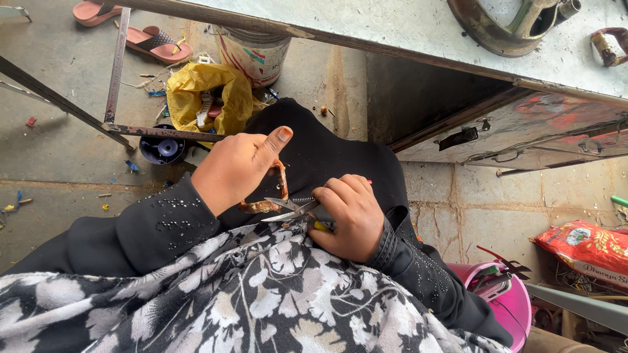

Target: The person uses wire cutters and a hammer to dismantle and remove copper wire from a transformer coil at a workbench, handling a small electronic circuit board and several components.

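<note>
Presently, findings at centre frame:

Left hand: the left hand (237, 171) is closed on a thin rust-brown looped piece (278, 189), thumb raised, holding it above the lap.

Right hand: the right hand (350, 216) is clenched round the handle of small metal snips (293, 209); a sliver of yellow and red grip shows under the fingers.

Work piece location: centre of the frame, between the two hands, its lower end touching the snip blades.

Blades: slightly parted, pointing left, with a small coil spring at the pivot.

Method judged sound: hold the loop taut and steady, seat it deep between the blades and keep fingertips off the cutting line.

Materials: the piece looks corroded or coated; what it is made of cannot be told.

Surroundings: grey scuffed tabletop (418, 29) along the upper edge; crumpled yellow bag (206, 91) upper left; glossy pink bucket (513, 307) lower right; black beaded sleeves; floral cloth (248, 301) along the bottom.
</note>
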